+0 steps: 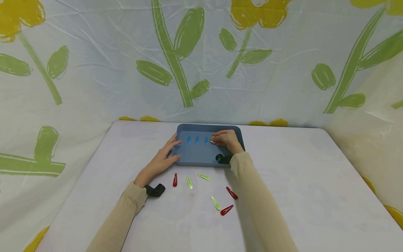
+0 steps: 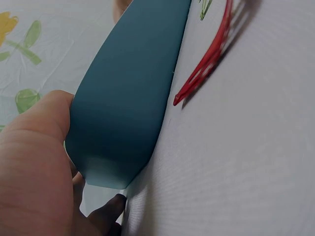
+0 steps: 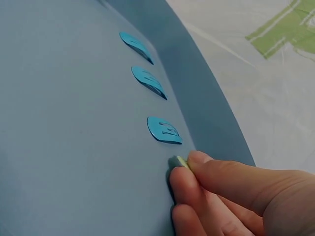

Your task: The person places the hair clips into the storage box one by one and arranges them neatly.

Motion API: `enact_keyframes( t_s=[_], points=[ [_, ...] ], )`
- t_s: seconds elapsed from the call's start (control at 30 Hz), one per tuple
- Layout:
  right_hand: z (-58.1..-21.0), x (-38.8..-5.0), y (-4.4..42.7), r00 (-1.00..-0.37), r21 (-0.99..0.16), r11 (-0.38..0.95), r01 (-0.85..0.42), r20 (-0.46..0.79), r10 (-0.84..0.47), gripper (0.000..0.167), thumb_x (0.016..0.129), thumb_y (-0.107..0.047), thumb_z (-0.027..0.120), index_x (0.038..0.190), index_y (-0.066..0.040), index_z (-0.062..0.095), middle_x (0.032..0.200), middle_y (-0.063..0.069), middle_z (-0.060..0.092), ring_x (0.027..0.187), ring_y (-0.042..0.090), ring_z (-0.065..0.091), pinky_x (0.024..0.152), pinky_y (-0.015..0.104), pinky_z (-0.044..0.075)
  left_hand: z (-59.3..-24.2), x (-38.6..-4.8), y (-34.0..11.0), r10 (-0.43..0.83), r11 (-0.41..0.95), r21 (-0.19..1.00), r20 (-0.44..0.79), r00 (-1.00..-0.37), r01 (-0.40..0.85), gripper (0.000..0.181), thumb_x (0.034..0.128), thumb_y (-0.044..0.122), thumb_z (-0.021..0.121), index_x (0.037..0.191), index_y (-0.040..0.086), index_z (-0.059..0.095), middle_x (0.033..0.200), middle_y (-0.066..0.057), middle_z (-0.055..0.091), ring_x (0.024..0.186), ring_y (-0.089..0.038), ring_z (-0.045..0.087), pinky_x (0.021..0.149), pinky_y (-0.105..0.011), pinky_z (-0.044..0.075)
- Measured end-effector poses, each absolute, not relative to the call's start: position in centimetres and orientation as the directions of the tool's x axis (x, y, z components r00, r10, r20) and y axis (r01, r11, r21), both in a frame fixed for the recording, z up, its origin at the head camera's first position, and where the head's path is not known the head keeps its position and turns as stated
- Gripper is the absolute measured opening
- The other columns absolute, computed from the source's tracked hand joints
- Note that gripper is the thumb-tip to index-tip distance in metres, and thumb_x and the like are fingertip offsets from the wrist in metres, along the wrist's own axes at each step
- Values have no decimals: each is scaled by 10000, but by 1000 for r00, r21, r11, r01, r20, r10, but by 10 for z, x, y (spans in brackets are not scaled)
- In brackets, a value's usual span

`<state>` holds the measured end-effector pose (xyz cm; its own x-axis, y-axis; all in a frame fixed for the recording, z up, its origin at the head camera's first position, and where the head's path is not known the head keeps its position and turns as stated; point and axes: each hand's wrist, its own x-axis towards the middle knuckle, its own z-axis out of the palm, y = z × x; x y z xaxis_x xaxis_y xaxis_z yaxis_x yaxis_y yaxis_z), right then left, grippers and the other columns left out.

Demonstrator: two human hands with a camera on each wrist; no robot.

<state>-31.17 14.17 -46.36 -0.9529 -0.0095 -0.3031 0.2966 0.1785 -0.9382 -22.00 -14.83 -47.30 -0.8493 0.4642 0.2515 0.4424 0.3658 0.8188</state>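
Note:
Inside the blue-grey tray [image 1: 195,154], three blue hair clips [image 1: 197,140] stand in a row; the right wrist view shows them too, the nearest clip [image 3: 164,131] beside the fingers. My right hand [image 1: 227,139] pinches a small yellow-green clip [image 3: 182,162] between thumb and fingertips, low over the tray floor at the row's right end. Most of that clip is hidden by the fingers. My left hand [image 1: 162,159] rests at the tray's left side, fingers spread, thumb against the wall [image 2: 123,88] in the left wrist view.
In front of the tray lie loose clips on the white table [image 1: 299,182]: a red clip [image 1: 175,180] and two green clips [image 1: 189,182] nearer the left, another green clip [image 1: 215,203] and two red clips [image 1: 231,193] nearer the right arm. A flowered sheet hangs behind.

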Motion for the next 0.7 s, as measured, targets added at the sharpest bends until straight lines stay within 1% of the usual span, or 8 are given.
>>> enact_keyframes(
  t_s=[0.1, 0.27, 0.5, 0.7],
  points=[
    [-461, -309, 141, -952, -936, 193, 296, -305, -17, 309, 838, 20, 753, 1137, 78, 698, 876, 138, 751, 653, 133, 708, 619, 248, 571, -473, -219, -148, 463, 359, 820, 258, -848, 446, 543, 961, 0, 587, 1461, -80, 391, 1632, -230, 94, 1497, -382, 107, 1160, -583, 198],
    [-454, -305, 141, -948, -920, 260, 292, -314, -46, 321, 839, 12, 754, 1142, 93, 685, 907, 182, 745, 668, 185, 710, 654, 296, 583, -473, -219, -148, 460, 357, 825, 254, -851, 439, 546, 961, -4, 585, 1464, -81, 385, 1632, -229, 90, 1497, -382, 106, 1159, -577, 208],
    [-450, -305, 142, -948, -888, 361, 284, -317, -37, 286, 809, 21, 783, 1081, 73, 714, 823, 143, 735, 628, 177, 692, 631, 303, 585, -474, -220, -148, 462, 358, 828, 244, -853, 431, 548, 967, 16, 584, 1470, -70, 383, 1636, -217, 91, 1503, -356, 102, 1164, -575, 197],
    [-448, -304, 145, -950, -871, 410, 271, -310, -31, 248, 811, 12, 783, 1051, 43, 732, 866, 158, 741, 668, 200, 707, 661, 325, 595, -475, -221, -149, 461, 356, 824, 255, -850, 440, 544, 966, 17, 587, 1465, -71, 388, 1636, -215, 95, 1501, -362, 106, 1162, -578, 199]
  ],
)
